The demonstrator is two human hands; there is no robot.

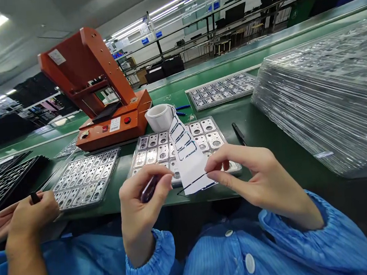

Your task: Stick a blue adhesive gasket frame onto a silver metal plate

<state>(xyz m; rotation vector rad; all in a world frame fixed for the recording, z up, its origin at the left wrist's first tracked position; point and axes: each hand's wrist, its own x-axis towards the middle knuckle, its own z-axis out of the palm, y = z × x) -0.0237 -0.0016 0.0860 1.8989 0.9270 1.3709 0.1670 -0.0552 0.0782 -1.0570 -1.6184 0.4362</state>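
My left hand (144, 204) is closed around a tool with a dark, rounded handle (149, 190); its tip is too small to make out. Between thumb and forefinger, my right hand (247, 170) pinches the lower right edge of a white backing strip (191, 168). Black frame-shaped adhesive pieces (184, 142) sit in a row along this strip, and thin black lines cross its lower end. The strip comes off a white roll (160, 117) and hangs over a clear tray (153, 155) of silvery metal parts. My left fingertips are just left of the strip, apart from it.
An orange-red press (113, 118) stands behind on the left. Stacked clear trays (322, 98) fill the right side. A black pen-like tool (238, 134), another parts tray (221, 89) and a left tray (86, 177) lie on the green bench. A co-worker's hand (31, 212) is at left.
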